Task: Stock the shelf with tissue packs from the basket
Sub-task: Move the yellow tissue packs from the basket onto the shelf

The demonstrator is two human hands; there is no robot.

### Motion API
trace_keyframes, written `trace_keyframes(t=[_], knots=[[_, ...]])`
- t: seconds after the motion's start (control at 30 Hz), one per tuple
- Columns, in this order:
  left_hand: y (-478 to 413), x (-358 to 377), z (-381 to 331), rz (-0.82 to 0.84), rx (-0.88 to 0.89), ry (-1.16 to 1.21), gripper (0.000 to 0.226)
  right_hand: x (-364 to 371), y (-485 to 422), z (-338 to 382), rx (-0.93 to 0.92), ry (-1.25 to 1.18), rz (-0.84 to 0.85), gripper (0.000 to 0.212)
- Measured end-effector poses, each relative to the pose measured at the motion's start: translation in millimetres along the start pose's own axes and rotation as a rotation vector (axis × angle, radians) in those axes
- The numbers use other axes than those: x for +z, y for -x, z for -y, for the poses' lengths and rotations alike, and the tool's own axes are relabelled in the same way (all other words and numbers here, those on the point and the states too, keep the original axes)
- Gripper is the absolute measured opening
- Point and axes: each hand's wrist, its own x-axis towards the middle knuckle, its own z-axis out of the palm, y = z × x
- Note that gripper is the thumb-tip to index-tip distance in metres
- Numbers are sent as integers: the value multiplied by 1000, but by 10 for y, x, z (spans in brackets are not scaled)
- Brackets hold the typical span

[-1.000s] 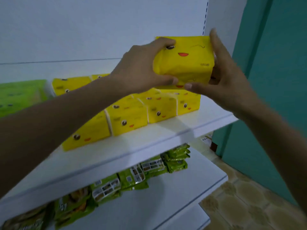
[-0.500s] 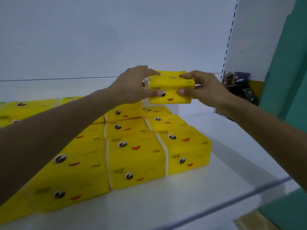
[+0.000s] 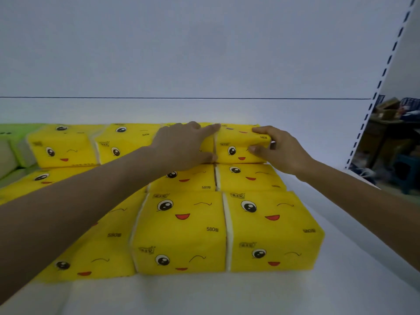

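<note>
Fingers (image 3: 261, 131) of the right hand (image 3: 281, 151) sit on top of a yellow plastic-wrapped tissue pack (image 3: 238, 145) with a cartoon face, thumb pressed on its front, so that hand's got a proper pinch grip on it. The pack is level at the right end of the raised back row, close to the back edge of the white metal shelf (image 3: 204, 296) and snug against the pack to its left. Can't tell if its full weight is down.

The left hand (image 3: 181, 146) isn't gripping anything. It lies spread over that neighbouring pack, index finger stretched along the top to the seam between the two, thumb touching the seam lower down.

Other matching yellow tissue packs (image 3: 181, 228) fill two lower rows in front, side by side and touching, ending short of the shelf's right edge. Some green packs (image 3: 13, 133) sit at the far left edge, next to the yellow ones.
</note>
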Motion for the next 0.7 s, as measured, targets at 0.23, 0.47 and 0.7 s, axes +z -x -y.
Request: trace_keyframes(t=[0.23, 0.47, 0.7], knots=[[30, -91, 17, 8, 85, 18, 77, -116, 215, 224, -26, 203, -25, 69], [640, -468, 336, -91, 228, 1, 90, -195, 722, 905, -61, 166, -166, 72], [1555, -525, 561, -105, 367, 243, 89, 293, 1805, 1689, -83, 147, -328, 61]])
